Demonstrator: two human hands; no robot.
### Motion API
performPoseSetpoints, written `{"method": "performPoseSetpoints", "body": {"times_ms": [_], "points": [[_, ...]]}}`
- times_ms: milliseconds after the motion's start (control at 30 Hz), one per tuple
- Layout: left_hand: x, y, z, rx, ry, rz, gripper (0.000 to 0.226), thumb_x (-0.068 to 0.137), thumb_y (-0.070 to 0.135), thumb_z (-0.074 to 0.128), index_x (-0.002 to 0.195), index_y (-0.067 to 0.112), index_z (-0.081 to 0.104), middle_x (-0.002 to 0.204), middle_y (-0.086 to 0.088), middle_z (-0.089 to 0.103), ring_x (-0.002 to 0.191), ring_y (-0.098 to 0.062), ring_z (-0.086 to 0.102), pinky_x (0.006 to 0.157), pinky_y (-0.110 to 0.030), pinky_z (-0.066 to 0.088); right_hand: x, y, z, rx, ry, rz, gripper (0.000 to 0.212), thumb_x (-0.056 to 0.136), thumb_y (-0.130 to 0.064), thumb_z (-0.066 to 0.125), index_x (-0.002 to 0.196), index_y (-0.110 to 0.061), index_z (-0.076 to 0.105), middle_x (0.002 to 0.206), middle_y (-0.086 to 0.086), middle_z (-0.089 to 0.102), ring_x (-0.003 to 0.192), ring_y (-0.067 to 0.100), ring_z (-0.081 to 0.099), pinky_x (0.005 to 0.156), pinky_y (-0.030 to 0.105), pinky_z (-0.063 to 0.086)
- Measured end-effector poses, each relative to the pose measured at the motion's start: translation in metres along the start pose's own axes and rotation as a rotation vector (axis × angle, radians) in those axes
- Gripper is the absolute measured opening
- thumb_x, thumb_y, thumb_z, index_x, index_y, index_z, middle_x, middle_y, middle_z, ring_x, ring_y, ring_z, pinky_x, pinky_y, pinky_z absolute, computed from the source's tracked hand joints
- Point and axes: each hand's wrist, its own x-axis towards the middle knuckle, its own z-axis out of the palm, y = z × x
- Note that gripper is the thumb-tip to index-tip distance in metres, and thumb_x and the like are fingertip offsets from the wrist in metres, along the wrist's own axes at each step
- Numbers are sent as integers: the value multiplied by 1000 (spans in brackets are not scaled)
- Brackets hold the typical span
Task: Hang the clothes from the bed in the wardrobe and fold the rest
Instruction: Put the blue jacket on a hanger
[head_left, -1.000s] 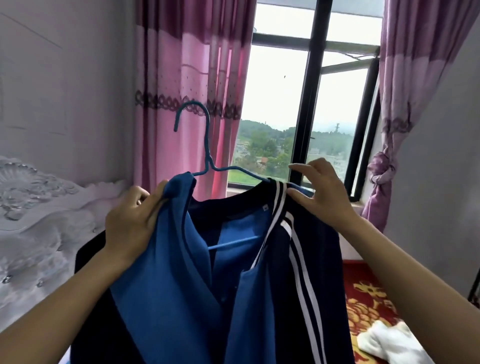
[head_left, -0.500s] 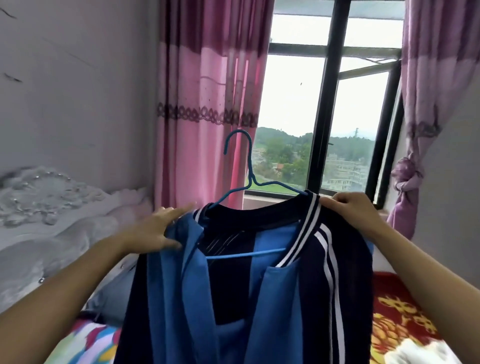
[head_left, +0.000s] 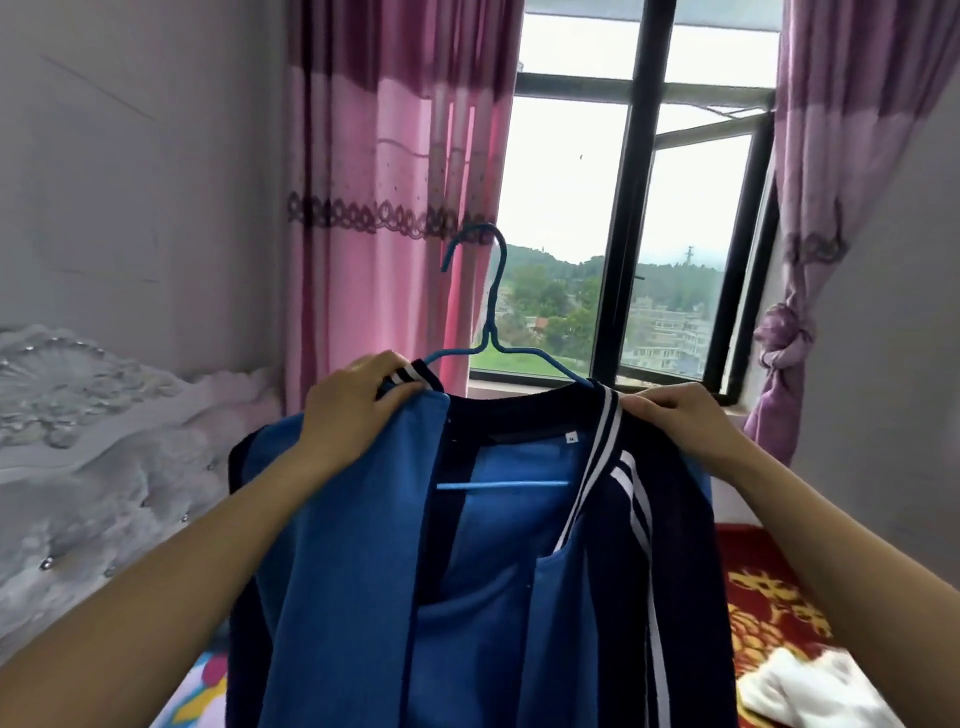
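Since half a second ago the left hand (head_left: 353, 402) has gone from lying flat on the lapel to gripping the striped collar of the blue jacket (head_left: 363, 571); the right hand (head_left: 675, 421) pinches the other shoulder. Seen from the head, the jacket hangs on the blue hanger (head_left: 504, 485), held up before the window (head_left: 571, 208) beside the bed (head_left: 104, 457). Seating the shoulders looks nearly done. Next likely calls for taking the hook and carrying it to the wardrobe, which is out of view.
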Motion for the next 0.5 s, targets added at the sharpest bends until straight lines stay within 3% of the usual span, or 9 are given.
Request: {"method": "performPoseSetpoints", "body": {"times_ms": [100,167,233,333,433,500], "points": [[5,7,-8,-1,88,41,13,91,28,59,95,18,67,94,-4,66,83,-25,59,66,-32,38,-10,12,-8,-100,72,-37,17,89,-18,62,104,-19,70,102,12,65,92,8,58,85,21,43],[9,5,-10,-1,111,24,18,92,32,58,97,18,67,97,-6,66,87,-29,60,69,-32,38,-23,27,-11,-231,249,-44,41,89,-25,61,129,-15,55,115,1,54,112,12,45,98,27,32],[10,4,-13,-14,127,15,30,88,40,53,99,16,67,98,-6,66,87,-28,60,71,-32,37,-41,40,-10,-189,412,-28,61,85,-30,65,139,-15,40,120,-5,42,113,9,39,98,28,30],[13,4,-18,-75,162,-2,36,84,41,48,98,15,67,93,0,63,82,-20,55,70,-29,33,-57,56,-3,-114,385,47,66,81,-25,72,137,-16,39,119,-8,43,109,9,43,94,26,37],[16,5,-20,-63,182,19,26,88,35,56,97,14,67,91,-2,64,82,-22,55,69,-27,31,-54,61,-1,91,367,67,24,88,-14,63,112,-19,60,97,-11,63,92,13,60,71,15,49],[16,0,-22,-47,188,10,16,91,25,60,99,14,68,94,-6,66,86,-25,58,69,-26,31,-48,59,-11,178,369,129,11,92,-15,57,96,-17,67,84,-4,71,80,17,64,62,16,53]]}}
